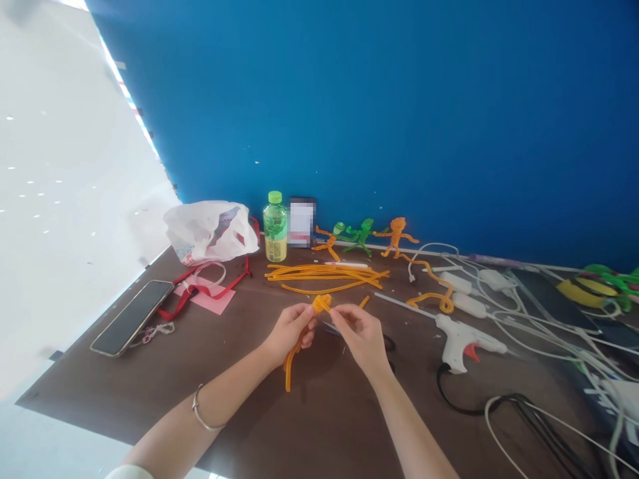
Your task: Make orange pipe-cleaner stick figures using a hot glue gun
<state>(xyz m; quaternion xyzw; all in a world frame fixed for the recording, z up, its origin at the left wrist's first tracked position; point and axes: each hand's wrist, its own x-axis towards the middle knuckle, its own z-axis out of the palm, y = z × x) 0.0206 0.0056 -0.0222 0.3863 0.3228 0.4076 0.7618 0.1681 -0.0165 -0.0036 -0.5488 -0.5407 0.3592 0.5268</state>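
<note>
Between my two hands is a twisted knot of orange pipe cleaners (322, 304), with long loose ends hanging below my left palm. My left hand (294, 329) is closed around it from the left side. The fingertips of my right hand (360, 330) pinch the knot's right edge. Just beyond lies a pile of straight orange pipe cleaners (324, 274). Under my right hand a pair of scissors (390, 344) is mostly covered. Small pipe cleaner figures stand by the wall: a green one (367, 234), an orange one (397, 233) and an orange one with a green head (329, 243).
To the right lies a white glue gun (456, 339) with a glue stick in it, among tangled white cables (529, 319). A green bottle (275, 229) and a white plastic bag (210, 229) stand at the back. A phone (132, 318) and red ribbon (172, 311) lie left.
</note>
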